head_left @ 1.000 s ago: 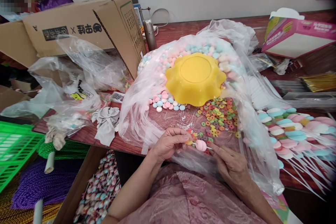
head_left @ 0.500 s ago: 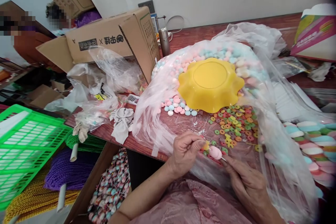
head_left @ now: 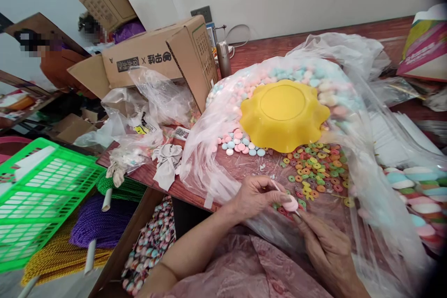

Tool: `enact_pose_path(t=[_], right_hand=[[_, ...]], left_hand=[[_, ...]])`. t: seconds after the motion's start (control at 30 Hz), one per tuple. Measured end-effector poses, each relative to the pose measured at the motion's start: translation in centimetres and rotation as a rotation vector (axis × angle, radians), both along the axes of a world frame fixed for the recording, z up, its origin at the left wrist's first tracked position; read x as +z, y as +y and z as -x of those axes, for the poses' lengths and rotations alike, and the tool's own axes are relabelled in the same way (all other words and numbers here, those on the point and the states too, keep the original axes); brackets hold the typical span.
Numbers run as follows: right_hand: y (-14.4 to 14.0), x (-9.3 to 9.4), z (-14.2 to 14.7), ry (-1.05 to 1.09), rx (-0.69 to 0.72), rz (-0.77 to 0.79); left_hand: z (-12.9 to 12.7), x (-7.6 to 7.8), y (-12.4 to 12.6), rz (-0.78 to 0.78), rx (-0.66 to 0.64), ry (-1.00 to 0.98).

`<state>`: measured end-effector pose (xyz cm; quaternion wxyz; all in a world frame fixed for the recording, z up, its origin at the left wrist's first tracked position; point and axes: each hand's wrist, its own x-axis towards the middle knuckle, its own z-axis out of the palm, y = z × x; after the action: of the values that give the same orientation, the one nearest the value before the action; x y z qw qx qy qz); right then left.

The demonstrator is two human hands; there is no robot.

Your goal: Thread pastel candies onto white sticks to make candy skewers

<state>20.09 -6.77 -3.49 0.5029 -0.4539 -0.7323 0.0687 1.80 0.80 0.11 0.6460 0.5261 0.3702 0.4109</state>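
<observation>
Low in front of me, a flat pink marshmallow [head_left: 290, 204] is threaded on a thin white stick, whose upper end pokes out above my left fingers. My left hand [head_left: 256, 198] pinches at the marshmallow's left side. The stick's lower end is gripped between the thumb and fingers of my right hand [head_left: 326, 242]. Just beyond lie loose ring gummies [head_left: 316, 167] in green, orange, yellow and red. Behind them an upside-down yellow wavy-edged bowl [head_left: 284, 114] rests among pastel marshmallows [head_left: 240, 142] on clear plastic sheeting [head_left: 206, 158].
An open cardboard box [head_left: 153, 56] and a metal bottle [head_left: 223, 58] stand at the back. To the left are a green basket [head_left: 52, 195], bundles of purple cord [head_left: 101, 221] and a box of wrapped sweets [head_left: 150, 242]. Striped marshmallows [head_left: 419, 195] lie right. Two people sit far left.
My left fingers have moved right and down onto the pink marshmallow. A yellow piece that was by those fingertips no longer shows. The view has shifted slightly left.
</observation>
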Motion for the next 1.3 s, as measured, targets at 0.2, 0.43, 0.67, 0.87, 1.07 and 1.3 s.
enact_pose_path(t=[0.2, 0.43, 0.67, 0.87, 1.07, 1.3], right_hand=[[-0.5, -0.6, -3.2, -0.008, -0.203, 0.038], [-1.2, -1.1, -3.4, -0.077, -0.152, 0.029], [-0.7, -0.6, -3.3, -0.096, -0.11, 0.01], [-0.6, -0.8, -2.8, -0.117, -0.065, 0.005], [-1.0, -1.5, -3.5, -0.121, -0.109, 0.027], [-0.8, -1.9, -3.6, -0.186, -0.098, 0.015]], left_hand=[[6.4, 0.8, 7.5, -0.764, 0.129, 0.883], [8.8, 0.5, 11.1, -0.948, -0.101, 1.349], [8.6, -0.2, 7.4, -0.744, -0.084, 1.018], [8.5, -0.8, 5.9, -0.553, 0.075, 0.856], [7.9, 1.2, 2.4, -0.426, -0.043, 0.691], [7.0, 1.2, 0.9, -0.393, -0.146, 0.782]])
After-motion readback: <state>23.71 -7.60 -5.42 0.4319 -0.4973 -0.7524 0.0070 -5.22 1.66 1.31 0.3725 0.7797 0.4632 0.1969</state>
